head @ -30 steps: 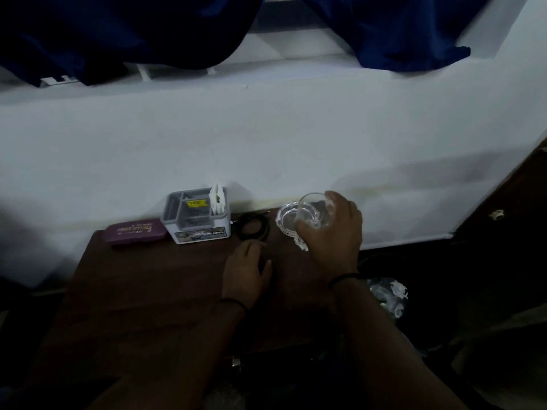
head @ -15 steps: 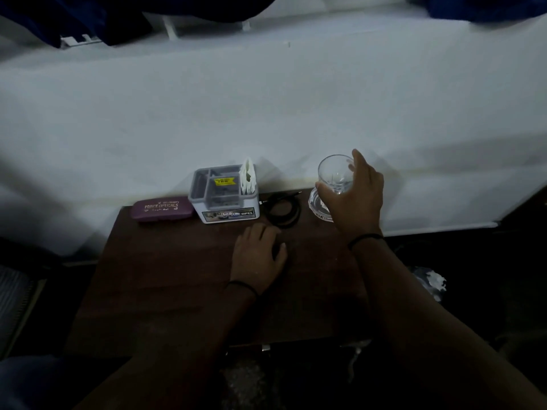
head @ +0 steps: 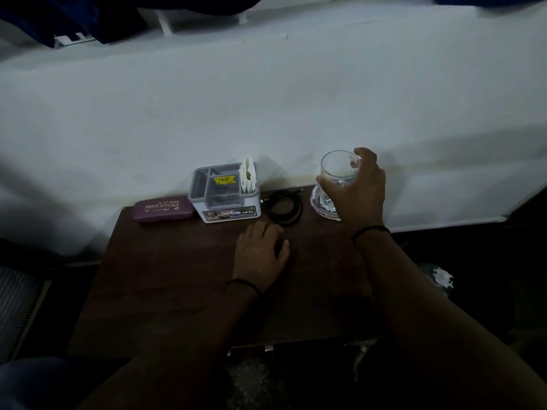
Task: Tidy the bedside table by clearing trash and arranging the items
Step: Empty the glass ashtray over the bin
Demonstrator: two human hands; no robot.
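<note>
Head view: right hand (head: 356,192) grips a clear round glass (head: 337,170), seemingly over a glass dish (head: 321,202); left hand (head: 260,255) rests spread on the dark wooden bench (head: 177,276).

Table (head: 183,279): dark matt wood grain. On it: clear glossy glass tumbler (head: 337,168); smooth grey plastic organiser (head: 225,192); matt purple case (head: 162,208).

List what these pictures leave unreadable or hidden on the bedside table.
- Head view: glass ashtray, right part behind the right hand.
- Organiser compartments: contents too dark.
- Spectacle case: small print under the name blurred.
- Table near edge: lost in shadow.
</note>
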